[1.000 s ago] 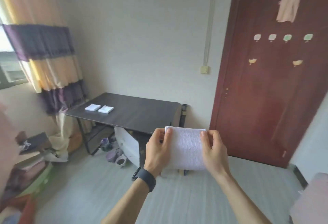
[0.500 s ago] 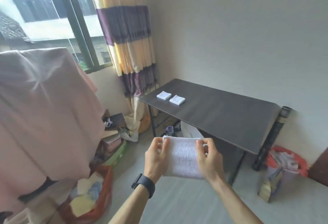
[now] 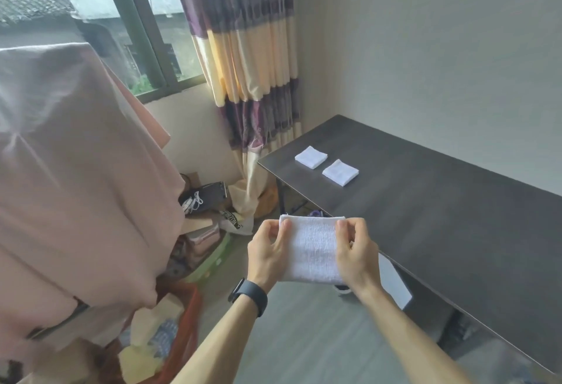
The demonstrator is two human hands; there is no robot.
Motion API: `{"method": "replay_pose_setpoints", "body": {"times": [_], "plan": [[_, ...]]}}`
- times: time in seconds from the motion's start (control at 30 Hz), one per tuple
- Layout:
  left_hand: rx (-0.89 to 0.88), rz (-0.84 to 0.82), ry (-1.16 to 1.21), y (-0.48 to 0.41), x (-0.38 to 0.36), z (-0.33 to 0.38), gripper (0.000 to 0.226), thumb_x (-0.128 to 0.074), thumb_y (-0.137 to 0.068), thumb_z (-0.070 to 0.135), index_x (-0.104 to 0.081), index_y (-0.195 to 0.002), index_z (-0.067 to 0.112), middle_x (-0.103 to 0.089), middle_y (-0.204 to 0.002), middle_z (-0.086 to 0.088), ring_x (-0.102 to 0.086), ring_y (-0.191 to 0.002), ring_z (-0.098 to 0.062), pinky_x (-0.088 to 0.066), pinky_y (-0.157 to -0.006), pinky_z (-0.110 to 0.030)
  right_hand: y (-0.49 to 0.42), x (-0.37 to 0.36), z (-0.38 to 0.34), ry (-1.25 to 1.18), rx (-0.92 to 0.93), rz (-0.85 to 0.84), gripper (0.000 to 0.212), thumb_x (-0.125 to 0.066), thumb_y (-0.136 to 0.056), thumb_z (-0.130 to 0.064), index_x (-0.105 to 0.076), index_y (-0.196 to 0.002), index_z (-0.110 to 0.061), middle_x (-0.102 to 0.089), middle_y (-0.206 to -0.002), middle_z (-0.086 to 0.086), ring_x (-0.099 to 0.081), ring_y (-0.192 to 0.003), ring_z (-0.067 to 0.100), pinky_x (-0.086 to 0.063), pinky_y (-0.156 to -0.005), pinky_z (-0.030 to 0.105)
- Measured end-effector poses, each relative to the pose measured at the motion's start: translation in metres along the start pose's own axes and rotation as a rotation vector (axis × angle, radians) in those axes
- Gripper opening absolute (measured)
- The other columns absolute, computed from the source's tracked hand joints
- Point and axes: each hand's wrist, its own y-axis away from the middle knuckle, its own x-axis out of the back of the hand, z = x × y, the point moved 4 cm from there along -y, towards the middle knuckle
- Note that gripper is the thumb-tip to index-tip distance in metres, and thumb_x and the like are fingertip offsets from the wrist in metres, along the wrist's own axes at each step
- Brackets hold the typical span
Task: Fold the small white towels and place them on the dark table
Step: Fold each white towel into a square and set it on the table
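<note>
Held a towel (image 3: 313,250) in the air at about 6 o'clock, just off the near edge of the table (image 3: 441,216) and not touching it. Pinched its left edge with the left hand (image 3: 267,254), thumb on the near face and fingers curled behind. Gripped the right edge the same way with the right hand (image 3: 357,257). Stretched the cloth flat between both grips, top edge thick and rounded, bottom edge hanging free above the floor. Wore a black watch (image 3: 249,292) on the left wrist. Saw the table running from the centre out to 4 o'clock, along the wall. Found two more on its far-left end: a folded towel (image 3: 311,157) near the corner and a second folded towel (image 3: 340,172) just beside it at its 4 o'clock, with a gap between them. Noted a striped curtain (image 3: 243,49) at 12 o'clock, a window (image 3: 137,19) at 11, a large pink cloth (image 3: 76,171) filling 9 o'clock, and a red basket (image 3: 185,323) at 7 holding yellowish cloths. Could not make out the clutter on the floor below the curtain.
</note>
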Motion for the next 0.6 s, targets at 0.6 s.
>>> {"method": "replay_pose_setpoints", "body": {"times": [0.6], "plan": [[0.133,-0.331,-0.104,-0.323,-0.145,-0.067,0.029,-0.057,-0.093,0.051,-0.061,-0.081,0.024,-0.055,-0.072,0.009,-0.046,-0.060,-0.001,-0.038,-0.054,-0.010,-0.252,-0.137,0.115,0.130,-0.350,0.116,0.028,-0.043,-0.101,-0.042,-0.046,-0.084,-0.020,-0.054,-0.063,-0.005,-0.051,-0.061,0.013,-0.041,-0.059,0.031]]}}
